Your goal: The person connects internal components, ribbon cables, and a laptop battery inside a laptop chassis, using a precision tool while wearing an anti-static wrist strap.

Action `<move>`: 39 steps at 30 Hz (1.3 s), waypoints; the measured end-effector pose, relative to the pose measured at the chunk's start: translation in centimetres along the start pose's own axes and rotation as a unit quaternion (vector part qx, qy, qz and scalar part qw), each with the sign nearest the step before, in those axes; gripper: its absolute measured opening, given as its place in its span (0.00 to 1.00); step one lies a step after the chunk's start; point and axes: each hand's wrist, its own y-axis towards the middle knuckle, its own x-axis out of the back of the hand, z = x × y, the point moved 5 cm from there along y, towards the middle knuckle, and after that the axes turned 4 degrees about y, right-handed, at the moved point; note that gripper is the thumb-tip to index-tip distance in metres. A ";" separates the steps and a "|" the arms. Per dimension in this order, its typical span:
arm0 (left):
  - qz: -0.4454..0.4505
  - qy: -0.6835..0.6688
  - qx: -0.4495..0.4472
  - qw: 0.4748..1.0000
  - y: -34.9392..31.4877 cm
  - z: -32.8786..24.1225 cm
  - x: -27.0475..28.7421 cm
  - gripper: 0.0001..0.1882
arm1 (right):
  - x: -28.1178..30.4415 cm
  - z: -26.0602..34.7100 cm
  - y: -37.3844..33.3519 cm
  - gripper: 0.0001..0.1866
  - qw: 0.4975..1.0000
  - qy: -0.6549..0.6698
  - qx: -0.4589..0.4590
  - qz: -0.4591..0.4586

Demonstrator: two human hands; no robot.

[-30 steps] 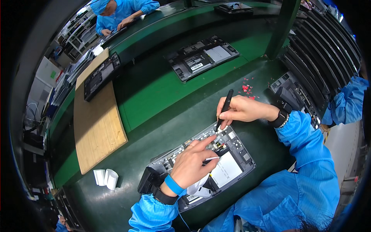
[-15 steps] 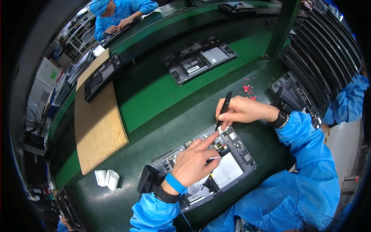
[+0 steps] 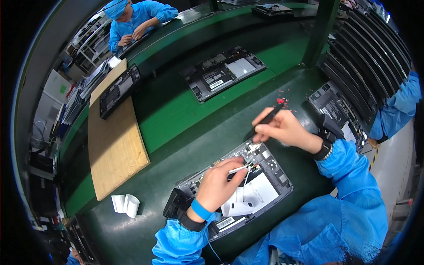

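Note:
An open laptop base (image 3: 282,179) lies slanted on the bench before me, with its circuit board and white-topped battery (image 3: 261,194) exposed. My left hand (image 3: 218,183) is curled over its middle, fingers closed on a slim white forked thing (image 3: 238,170) whose tip reaches the board. I cannot tell what it is. Below that hand a white roll (image 3: 238,208) rests over the base; whether the palm holds it is hidden. My right hand (image 3: 285,128) grips a black pen-shaped tool (image 3: 268,117), tilted, above the base's far right corner. Its working end is hidden by the fingers.
Two white rolls (image 3: 125,205) stand left, near a wooden board (image 3: 117,154) carrying a laptop base (image 3: 119,90). Another base (image 3: 223,73) lies beyond. Red scraps (image 3: 281,101), a green post (image 3: 321,35) and stacked dark panels (image 3: 366,57) are right. A co-worker (image 3: 137,22) sits opposite.
My right hand has lifted off the board a little, and its tool tilts more. My left hand's outstretched index finger has drawn back and curled. The white forked thing now points at the board.

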 end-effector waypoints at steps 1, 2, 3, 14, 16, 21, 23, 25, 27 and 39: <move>-0.001 0.002 0.002 1.000 -0.5 -0.1 0.6 0.08 | -0.5 0.1 -0.7 0.09 0.999 0.045 -0.031 -0.001; 0.038 -0.028 0.083 0.995 -1.1 0.4 0.8 0.08 | -1.0 0.7 -1.6 0.09 0.996 0.072 -0.046 0.007; 0.075 -0.052 0.167 0.982 -2.0 0.8 0.7 0.09 | -1.7 0.7 -2.6 0.09 0.992 0.098 -0.074 0.016; 0.036 -0.076 0.143 0.986 -6.0 0.7 1.6 0.10 | -6.2 0.7 -4.4 0.11 0.981 0.134 -0.112 0.087; 0.049 -0.071 0.160 0.983 -6.3 0.5 1.9 0.10 | -6.8 0.8 -4.6 0.11 0.980 0.126 -0.126 0.093; 0.059 -0.072 0.175 0.980 -7.4 0.9 2.2 0.11 | -8.0 0.6 -4.6 0.09 0.978 0.117 -0.138 0.104; 0.061 -0.071 0.182 0.979 -7.8 1.0 2.3 0.10 | -8.5 0.7 -4.6 0.09 0.978 0.107 -0.141 0.110; 0.052 -0.060 0.180 0.981 -8.4 1.2 2.8 0.10 | -8.7 1.3 -4.5 0.08 0.979 0.144 -0.109 0.092; 0.044 -0.038 0.171 0.984 -8.9 1.6 3.5 0.10 | -8.7 1.5 -4.2 0.08 0.978 0.156 -0.113 0.077; -0.002 0.181 0.020 0.983 -8.5 2.4 6.4 0.07 | -11.7 -0.4 -1.1 0.08 0.991 0.097 -0.092 -0.003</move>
